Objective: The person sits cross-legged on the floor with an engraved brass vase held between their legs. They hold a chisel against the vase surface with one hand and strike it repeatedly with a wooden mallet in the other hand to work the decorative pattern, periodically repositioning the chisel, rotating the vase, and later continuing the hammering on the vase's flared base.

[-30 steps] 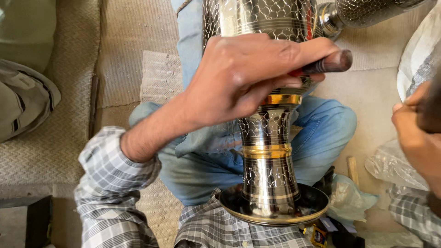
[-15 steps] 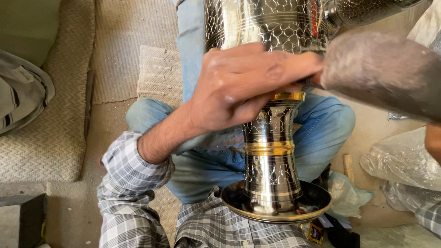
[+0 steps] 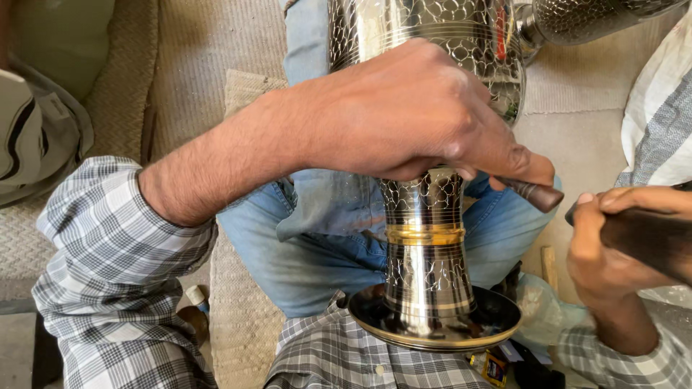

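A: What are the fingers [image 3: 497,155] of the left hand [image 3: 411,115] doing?

B: They are curling shut around a thin dark-brown wooden-handled tool [image 3: 532,193]. Only its rounded end is showing, poking out past the thumb, down and to the right. The palm is also pressing against the tall engraved silver metal vase with a gold band [image 3: 425,238].

A: And where is that vase lying from those fingers?

B: Directly beneath and behind them. Its long axis is running away from the head camera, the wide patterned body passing under the knuckles and the narrow stem dropping from the fingertips to the flared round foot [image 3: 435,320], which is resting by the person's blue jeans [image 3: 303,252].

A: Is the right hand [image 3: 613,245] doing anything?

B: It is closing around a thick dark wooden handle [image 3: 645,238], just to the right of the tool's end, near it but not touching. What sits at the far end of that handle I cannot tell, as it is running out of view.

A: Which hand is nearer the vase?

B: The left one, already touching it. The right is hanging apart, off to the side of the stem. Further out, a grey checked shirt sleeve [image 3: 108,274] and a woven beige mat [image 3: 209,57] are lying.
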Demonstrator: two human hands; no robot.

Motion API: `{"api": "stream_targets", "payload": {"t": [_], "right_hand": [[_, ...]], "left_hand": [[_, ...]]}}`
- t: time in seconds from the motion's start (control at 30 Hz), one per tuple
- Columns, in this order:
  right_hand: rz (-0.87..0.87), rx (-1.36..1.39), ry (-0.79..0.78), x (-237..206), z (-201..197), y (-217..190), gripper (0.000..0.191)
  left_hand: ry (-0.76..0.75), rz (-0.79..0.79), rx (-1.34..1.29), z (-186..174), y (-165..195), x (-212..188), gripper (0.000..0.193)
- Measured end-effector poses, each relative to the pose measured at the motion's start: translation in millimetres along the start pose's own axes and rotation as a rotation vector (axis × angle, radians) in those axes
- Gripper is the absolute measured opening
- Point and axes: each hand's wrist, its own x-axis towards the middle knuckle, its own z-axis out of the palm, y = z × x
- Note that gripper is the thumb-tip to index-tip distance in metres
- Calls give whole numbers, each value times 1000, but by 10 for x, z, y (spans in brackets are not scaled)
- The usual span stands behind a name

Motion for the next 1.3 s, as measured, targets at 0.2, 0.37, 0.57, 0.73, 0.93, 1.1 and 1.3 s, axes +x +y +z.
{"api": "stream_targets", "payload": {"t": [0.2, 0.37, 0.57, 0.73, 0.93, 1.1, 1.3], "right_hand": [[-215, -256, -4, 94, 135, -194, 48], [-77, -161, 0, -21, 313, -43, 88], [567, 163, -56, -759, 708, 323, 109], [417, -4, -388, -1178, 1033, 510, 102], [460, 165, -283, -1067, 818, 201, 51], [65, 704, 169, -607, 427, -398, 22], [-110, 989, -107, -449, 488, -774, 45]], "left_hand": [[9, 52, 19, 2, -22, 8, 52], [175, -70, -16, 3, 88, -97, 43], [914, -726, -235, 476, 654, -775, 27], [1219, -1028, -349, 1488, 950, -1151, 25], [1363, -1021, -478, 2159, 1433, -1008, 23], [1574, -914, -655, 2280, 1562, -940, 37], [1688, -789, -775, 2288, 1501, -862, 43]]}}
